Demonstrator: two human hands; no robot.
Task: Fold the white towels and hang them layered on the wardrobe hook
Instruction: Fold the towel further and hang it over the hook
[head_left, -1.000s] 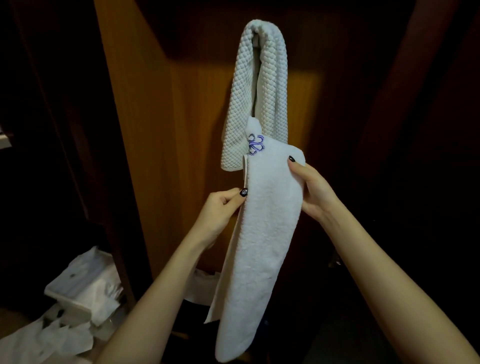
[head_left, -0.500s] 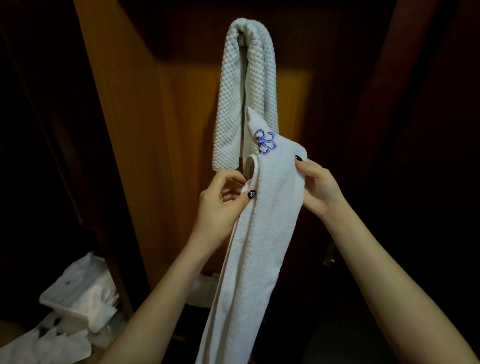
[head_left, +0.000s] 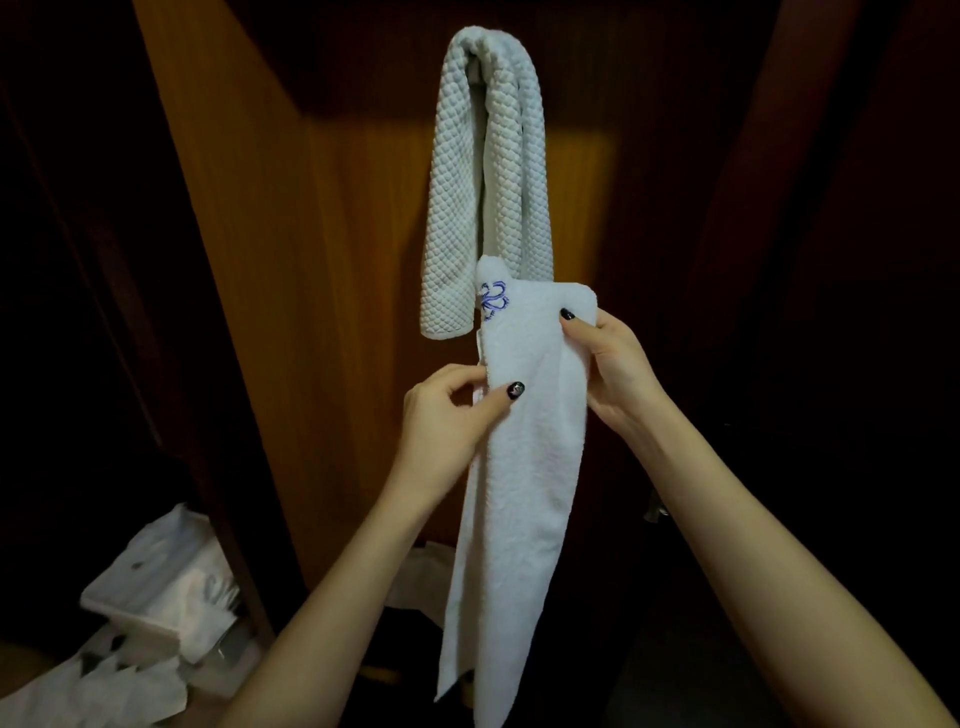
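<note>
Your hands both grip the same towel: your left hand (head_left: 447, 410) pinches its left edge between thumb and curled fingers, and your right hand (head_left: 613, 364) clasps the right edge a little higher, thumb laid across the front near the top corner. Behind them stands an orange-brown wardrobe panel (head_left: 311, 312), lit in one patch, with dark wood on either side; the room around you is dim. Two towels are in view. One is the smooth white towel (head_left: 524, 467) you hold, folded into a long narrow strip that hangs down between your forearms, with a single blue embroidered motif (head_left: 493, 300) near its upper end. The other is a quilted white towel (head_left: 488, 171) draped high on the panel; the hook is hidden under its fold. Its two halves hang side by side, the left one reaching lower. The upper tip of the held strip overlaps the bottom of the hung towel in this view; you cannot tell whether they touch. Low on your left sits one white tray (head_left: 140, 613) among crumpled white sheets (head_left: 104, 686).
</note>
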